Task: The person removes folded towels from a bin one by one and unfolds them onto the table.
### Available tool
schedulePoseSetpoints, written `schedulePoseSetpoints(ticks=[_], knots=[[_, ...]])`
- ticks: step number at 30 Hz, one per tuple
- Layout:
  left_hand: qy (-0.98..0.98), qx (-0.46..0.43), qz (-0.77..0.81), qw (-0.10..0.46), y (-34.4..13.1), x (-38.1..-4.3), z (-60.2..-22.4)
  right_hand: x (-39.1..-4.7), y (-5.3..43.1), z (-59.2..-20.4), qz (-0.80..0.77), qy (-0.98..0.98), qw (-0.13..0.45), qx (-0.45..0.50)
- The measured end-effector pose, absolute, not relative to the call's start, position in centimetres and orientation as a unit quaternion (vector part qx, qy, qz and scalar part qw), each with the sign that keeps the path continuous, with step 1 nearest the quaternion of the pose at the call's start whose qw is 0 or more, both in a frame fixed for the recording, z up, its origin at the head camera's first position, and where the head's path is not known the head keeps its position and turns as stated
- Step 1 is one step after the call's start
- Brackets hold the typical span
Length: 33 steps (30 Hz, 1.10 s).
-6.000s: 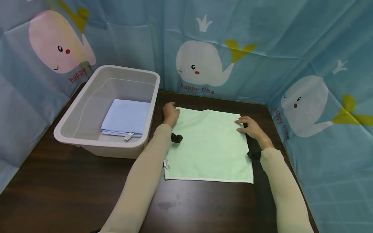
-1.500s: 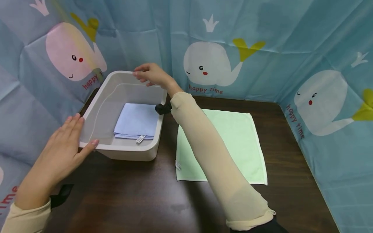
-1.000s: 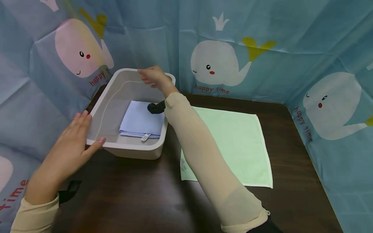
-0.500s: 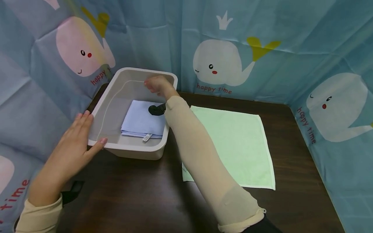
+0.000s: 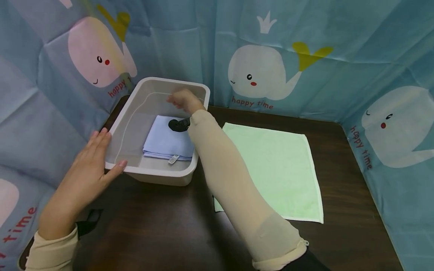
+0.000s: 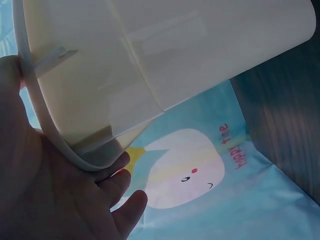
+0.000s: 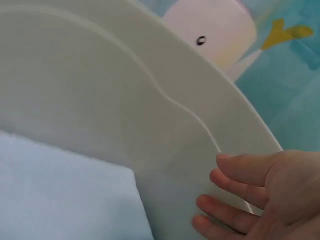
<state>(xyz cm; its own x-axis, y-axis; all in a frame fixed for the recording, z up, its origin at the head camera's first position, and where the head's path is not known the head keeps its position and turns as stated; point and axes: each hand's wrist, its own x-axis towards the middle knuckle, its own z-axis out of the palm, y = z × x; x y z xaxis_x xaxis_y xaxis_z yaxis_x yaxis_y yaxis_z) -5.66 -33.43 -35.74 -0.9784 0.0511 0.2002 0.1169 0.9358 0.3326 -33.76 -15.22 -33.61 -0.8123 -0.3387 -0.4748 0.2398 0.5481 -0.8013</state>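
A light grey plastic bin (image 5: pixel 159 172) stands on the table at the left of the head view. A folded blue cloth (image 5: pixel 161 139) with a white tag lies on its floor. My left hand (image 5: pixel 81 173) rests on the bin's near-left corner, fingers straight; the left wrist view shows its fingers (image 6: pixel 117 182) along the outside of the rim. Inside the bin, close to the far wall, is my right hand (image 5: pixel 185 100). Its fingers (image 7: pixel 245 169) are loosely bent and hold nothing. A light green towel (image 5: pixel 278 173) lies spread flat, partly covered by my right forearm.
The dark wooden table (image 5: pixel 152 226) carries the bin and the towel. A blue curtain (image 5: pixel 176 45) with whale prints hangs round the back and both sides, close behind the bin. Black camera mounts (image 5: pixel 178 125) are strapped to my wrists.
Both hands have left the green towel's far corners for the bin. Over the last second my right hand came down from the far rim into the bin; my left hand stayed at its corner.
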Motion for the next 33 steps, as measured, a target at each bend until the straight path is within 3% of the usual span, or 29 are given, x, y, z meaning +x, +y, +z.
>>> schedulePoseSetpoints(ticks=[4, 14, 33], knots=[[-0.979, -0.044, -0.178, 0.093, -33.6, -5.5, -35.6, -33.6, -15.0, -34.3, -0.465, 0.829, 0.306, -0.046], [-0.979, -0.042, -0.185, 0.079, -33.6, -5.0, -35.9, -32.9, -15.8, -34.4, -0.217, 0.916, 0.319, -0.111], [-0.979, -0.038, -0.185, 0.079, -34.3, -4.1, -36.1, -30.9, -17.5, -34.3, -0.207, 0.909, 0.358, -0.038]])
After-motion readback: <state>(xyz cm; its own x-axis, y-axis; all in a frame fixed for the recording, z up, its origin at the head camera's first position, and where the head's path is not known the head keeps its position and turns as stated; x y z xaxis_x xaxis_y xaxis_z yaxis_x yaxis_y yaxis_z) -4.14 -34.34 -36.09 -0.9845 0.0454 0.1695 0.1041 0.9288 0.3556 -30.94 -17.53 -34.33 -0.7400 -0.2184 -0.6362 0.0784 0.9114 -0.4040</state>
